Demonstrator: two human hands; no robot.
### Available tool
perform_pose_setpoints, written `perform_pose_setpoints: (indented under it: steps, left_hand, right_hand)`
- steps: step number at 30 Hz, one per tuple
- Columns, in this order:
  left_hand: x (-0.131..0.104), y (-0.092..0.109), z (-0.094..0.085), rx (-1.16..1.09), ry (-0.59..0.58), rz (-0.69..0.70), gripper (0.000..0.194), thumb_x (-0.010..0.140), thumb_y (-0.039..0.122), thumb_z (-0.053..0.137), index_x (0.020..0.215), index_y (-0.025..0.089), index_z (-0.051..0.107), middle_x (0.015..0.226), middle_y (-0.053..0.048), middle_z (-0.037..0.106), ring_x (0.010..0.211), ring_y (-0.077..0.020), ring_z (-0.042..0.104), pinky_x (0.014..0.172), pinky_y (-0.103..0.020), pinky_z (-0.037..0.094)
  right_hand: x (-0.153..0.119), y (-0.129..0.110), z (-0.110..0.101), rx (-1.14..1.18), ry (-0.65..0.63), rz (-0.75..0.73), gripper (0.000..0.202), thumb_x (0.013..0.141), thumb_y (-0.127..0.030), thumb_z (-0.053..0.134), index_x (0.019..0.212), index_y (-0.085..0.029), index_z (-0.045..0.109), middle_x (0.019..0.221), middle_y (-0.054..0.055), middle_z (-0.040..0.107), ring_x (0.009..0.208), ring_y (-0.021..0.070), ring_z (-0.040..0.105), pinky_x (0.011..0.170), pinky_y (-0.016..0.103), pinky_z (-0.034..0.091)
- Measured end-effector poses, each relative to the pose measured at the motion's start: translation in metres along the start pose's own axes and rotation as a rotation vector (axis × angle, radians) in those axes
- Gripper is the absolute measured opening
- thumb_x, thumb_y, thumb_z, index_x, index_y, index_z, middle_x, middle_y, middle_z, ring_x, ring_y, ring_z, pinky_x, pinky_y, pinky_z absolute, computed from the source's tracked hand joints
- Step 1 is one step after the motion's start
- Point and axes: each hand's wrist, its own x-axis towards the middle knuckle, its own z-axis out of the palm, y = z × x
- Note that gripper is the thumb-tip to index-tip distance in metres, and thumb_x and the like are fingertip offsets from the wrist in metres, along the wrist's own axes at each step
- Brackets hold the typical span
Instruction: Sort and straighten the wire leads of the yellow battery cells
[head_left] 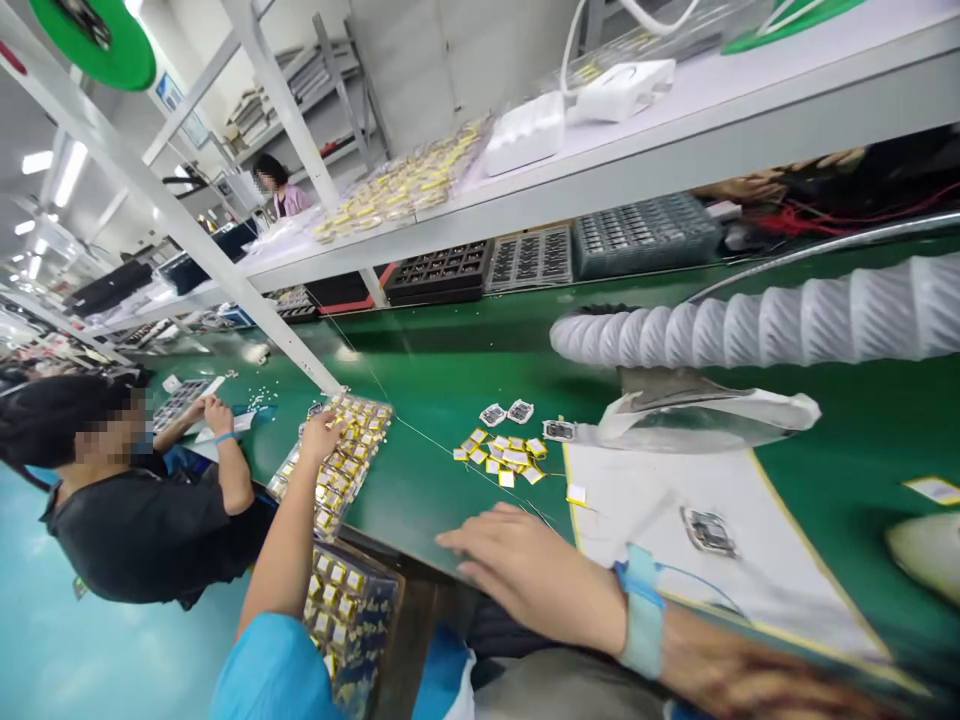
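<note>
We are resting our right hand [525, 565], fingers spread and holding nothing, flat at the near edge of the green bench [435, 480]. Further out, our left hand [322, 435] is lying open on a tray [341, 460] of yellow parts, its long axis running away from us, overhanging the bench edge. Bare bench is lying between both hands.

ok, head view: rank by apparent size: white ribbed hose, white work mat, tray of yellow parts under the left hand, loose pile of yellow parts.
1. white work mat and white ribbed hose: look alike; the mat lies nearer the camera, so unsure
2. tray of yellow parts, touched by the left hand
3. loose pile of yellow parts
</note>
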Motion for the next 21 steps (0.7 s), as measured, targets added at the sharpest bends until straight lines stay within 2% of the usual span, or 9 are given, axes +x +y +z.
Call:
perform_pose_setpoints:
  steps: [2,4,7,12,16,21]
  left_hand:
    - [0.014,-0.004,0.006,0.034,-0.083,0.089,0.041,0.103,0.048,0.072,0.129,0.017,0.071,0.130,-0.011,0.073,0.117,-0.0255,0.071,0.106,-0.050,0.060]
    - [0.021,-0.008,0.011,0.062,-0.137,0.166,0.039,0.102,0.048,0.073,0.126,0.017,0.072,0.129,-0.011,0.073,0.121,-0.0262,0.070,0.111,-0.053,0.057]
    - [0.022,-0.015,0.016,0.074,-0.176,0.239,0.035,0.102,0.046,0.073,0.122,0.017,0.073,0.127,-0.010,0.074,0.121,-0.0258,0.070,0.112,-0.053,0.056]
    - [0.021,-0.024,0.021,0.002,-0.104,0.213,0.034,0.104,0.045,0.069,0.123,0.017,0.071,0.129,-0.010,0.072,0.119,-0.0250,0.069,0.107,-0.050,0.058]
    - [0.017,-0.028,0.019,-0.115,0.033,0.077,0.034,0.105,0.047,0.068,0.120,0.016,0.072,0.122,-0.009,0.073,0.111,-0.0231,0.071,0.102,-0.047,0.060]
    - [0.006,-0.026,0.007,-0.324,0.189,-0.105,0.037,0.105,0.051,0.068,0.113,0.015,0.073,0.110,-0.007,0.076,0.100,-0.0211,0.073,0.095,-0.043,0.062]
  right_hand:
    - [-0.018,0.040,0.008,-0.003,0.007,0.161,0.029,0.107,-0.022,0.054,0.127,-0.023,0.075,0.118,0.008,0.085,0.108,0.0281,0.081,0.097,0.044,0.059]
    - [-0.033,0.073,0.013,0.008,0.050,0.281,0.032,0.108,-0.028,0.051,0.127,-0.024,0.077,0.121,0.010,0.085,0.107,0.0296,0.082,0.095,0.045,0.061]
    - [-0.042,0.102,0.013,0.058,0.125,0.393,0.034,0.108,-0.036,0.050,0.124,-0.026,0.078,0.120,0.009,0.085,0.105,0.0309,0.081,0.092,0.045,0.063]
    - [-0.026,0.119,0.004,0.239,0.207,0.516,0.030,0.102,-0.041,0.054,0.108,-0.027,0.080,0.103,0.006,0.086,0.096,0.0289,0.081,0.089,0.042,0.062]
    - [-0.020,0.124,0.006,0.316,0.235,0.559,0.029,0.102,-0.042,0.053,0.105,-0.026,0.077,0.096,0.005,0.085,0.089,0.0255,0.080,0.084,0.038,0.061]
    - [-0.030,0.126,0.015,0.399,0.267,0.591,0.031,0.101,-0.042,0.051,0.109,-0.023,0.075,0.094,0.006,0.085,0.088,0.0241,0.081,0.084,0.037,0.063]
